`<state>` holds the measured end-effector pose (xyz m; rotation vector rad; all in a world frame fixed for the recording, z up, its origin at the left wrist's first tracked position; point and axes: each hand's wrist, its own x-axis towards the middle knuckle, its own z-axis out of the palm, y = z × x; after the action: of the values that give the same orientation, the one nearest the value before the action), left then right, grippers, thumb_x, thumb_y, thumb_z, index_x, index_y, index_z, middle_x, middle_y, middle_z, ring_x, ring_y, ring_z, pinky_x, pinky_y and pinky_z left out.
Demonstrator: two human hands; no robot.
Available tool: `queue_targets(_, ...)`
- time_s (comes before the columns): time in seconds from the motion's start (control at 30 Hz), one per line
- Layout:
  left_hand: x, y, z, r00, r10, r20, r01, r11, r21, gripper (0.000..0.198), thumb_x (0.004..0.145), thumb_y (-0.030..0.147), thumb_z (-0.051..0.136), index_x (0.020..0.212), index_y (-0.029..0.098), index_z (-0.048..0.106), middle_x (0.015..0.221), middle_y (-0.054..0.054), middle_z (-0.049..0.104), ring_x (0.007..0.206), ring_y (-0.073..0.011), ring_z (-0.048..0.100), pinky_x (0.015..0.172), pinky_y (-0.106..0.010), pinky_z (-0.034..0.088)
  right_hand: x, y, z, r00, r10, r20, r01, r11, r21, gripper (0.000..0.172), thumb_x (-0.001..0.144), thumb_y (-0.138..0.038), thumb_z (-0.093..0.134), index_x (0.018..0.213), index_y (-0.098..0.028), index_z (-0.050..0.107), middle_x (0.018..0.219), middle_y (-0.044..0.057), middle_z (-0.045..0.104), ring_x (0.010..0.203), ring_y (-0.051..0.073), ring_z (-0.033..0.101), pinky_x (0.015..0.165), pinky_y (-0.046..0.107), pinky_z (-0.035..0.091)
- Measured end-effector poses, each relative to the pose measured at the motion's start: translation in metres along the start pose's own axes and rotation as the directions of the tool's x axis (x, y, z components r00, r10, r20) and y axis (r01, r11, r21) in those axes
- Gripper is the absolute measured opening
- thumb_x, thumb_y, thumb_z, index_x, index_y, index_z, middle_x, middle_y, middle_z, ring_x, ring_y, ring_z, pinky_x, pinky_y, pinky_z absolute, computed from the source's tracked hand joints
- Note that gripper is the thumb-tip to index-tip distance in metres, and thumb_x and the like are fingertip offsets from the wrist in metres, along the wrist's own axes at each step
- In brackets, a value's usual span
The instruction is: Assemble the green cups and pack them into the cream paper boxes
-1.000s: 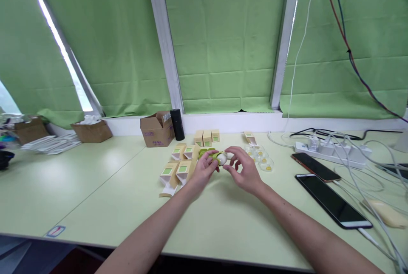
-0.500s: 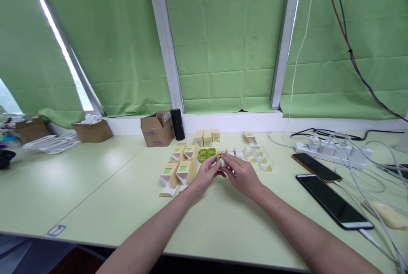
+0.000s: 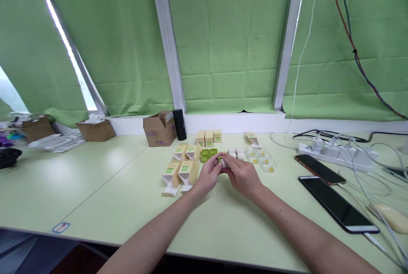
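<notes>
My left hand (image 3: 208,176) and my right hand (image 3: 245,177) meet above the table, fingers closed round a small white-and-green piece (image 3: 224,164). Fingers cover most of it, so its kind is unclear. Just behind the hands lie small green square pieces (image 3: 205,155) and some white pieces (image 3: 239,153). Several clear containers with yellow centres (image 3: 268,166) stand right of my right hand. Left of my left hand are several small cream boxes (image 3: 188,171) with green labels and open flaps.
Several closed cream boxes (image 3: 208,139) stand at the back, near a brown carton (image 3: 159,131) and a black cylinder (image 3: 179,125). On the right lie two phones (image 3: 338,204), a white power strip (image 3: 339,155) and tangled cables. White flat packets (image 3: 60,141) are stacked far left.
The view has shifted slightly, so everything appears a little further right. Both hands stay together on the white-and-green piece, with only slight finger movement.
</notes>
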<state>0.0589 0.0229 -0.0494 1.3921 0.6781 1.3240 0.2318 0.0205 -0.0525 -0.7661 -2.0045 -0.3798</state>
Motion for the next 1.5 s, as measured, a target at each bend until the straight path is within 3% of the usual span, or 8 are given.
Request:
queue_targets(0.13, -0.002, 0.004, 0.004, 0.998, 0.051, -0.030, -0.050, 0.997, 0.053, 0.052, 0.091, 0.046, 0.076, 0.133, 0.017, 0.067, 0.134, -0.016, 0.070, 0.126, -0.0298, 0.066, 0.109, -0.044, 0.055, 0.002, -0.001, 0.001, 0.999, -0.028, -0.017, 0.028, 1.000, -0.014, 0.039, 0.104, -0.013, 0.051, 0.140, -0.017, 0.064, 0.137, 0.016, 0.072, 0.116, 0.029, 0.076, 0.092, 0.040, 0.066)
queue_targets(0.43, -0.002, 0.008, 0.014, 0.983, 0.158, -0.090, -0.145, 0.980, 0.136, 0.048, 0.093, 0.045, 0.074, 0.131, 0.018, 0.065, 0.128, -0.015, 0.073, 0.125, -0.0292, 0.067, 0.110, -0.043, 0.053, 0.009, -0.005, -0.001, 0.997, -0.066, -0.039, 0.064, 0.997, -0.035, 0.041, 0.105, -0.013, 0.047, 0.144, -0.015, 0.061, 0.139, 0.019, 0.070, 0.118, 0.030, 0.075, 0.089, 0.041, 0.067)
queue_targets(0.67, -0.003, 0.005, 0.015, 0.982, 0.163, -0.096, -0.148, 0.978, 0.146, 0.050, 0.095, 0.048, 0.070, 0.133, 0.017, 0.061, 0.133, -0.016, 0.071, 0.127, -0.0291, 0.067, 0.111, -0.043, 0.053, 0.009, -0.003, 0.000, 0.993, -0.088, -0.074, 0.083, 0.994, -0.070, 0.040, 0.105, -0.012, 0.049, 0.144, -0.015, 0.059, 0.134, 0.018, 0.073, 0.116, 0.029, 0.076, 0.085, 0.039, 0.068)
queue_targets(0.9, -0.006, 0.000, 0.014, 0.995, 0.095, -0.024, -0.091, 0.989, 0.120, 0.072, 0.091, 0.053, 0.075, 0.150, 0.020, 0.050, 0.148, -0.017, 0.061, 0.140, -0.0321, 0.058, 0.119, -0.045, 0.048, 0.002, 0.002, 0.004, 0.993, -0.088, -0.075, 0.085, 0.995, -0.043, 0.046, 0.100, -0.008, 0.050, 0.146, -0.013, 0.056, 0.131, 0.018, 0.075, 0.116, 0.028, 0.076, 0.088, 0.039, 0.068)
queue_targets(1.2, 0.000, -0.009, 0.008, 0.991, 0.127, -0.049, -0.114, 0.969, 0.218, 0.058, 0.092, 0.048, 0.075, 0.142, 0.020, 0.060, 0.144, -0.017, 0.065, 0.141, -0.0315, 0.058, 0.123, -0.047, 0.042, 0.000, -0.003, 0.009, 0.991, -0.100, -0.087, 0.088, 0.988, -0.125, 0.038, 0.098, -0.008, 0.052, 0.132, -0.011, 0.069, 0.129, 0.019, 0.076, 0.108, 0.027, 0.079, 0.084, 0.037, 0.069)
queue_targets(1.5, -0.001, -0.007, 0.009, 0.991, 0.119, -0.066, -0.104, 0.974, 0.201, 0.057, 0.091, 0.049, 0.076, 0.138, 0.019, 0.063, 0.143, -0.017, 0.066, 0.139, -0.0322, 0.059, 0.120, -0.047, 0.046, -0.001, -0.002, 0.011, 0.995, -0.072, -0.075, 0.065, 0.993, -0.096, 0.040, 0.100, -0.009, 0.051, 0.137, -0.015, 0.065, 0.132, 0.018, 0.074, 0.111, 0.027, 0.077, 0.086, 0.037, 0.068)
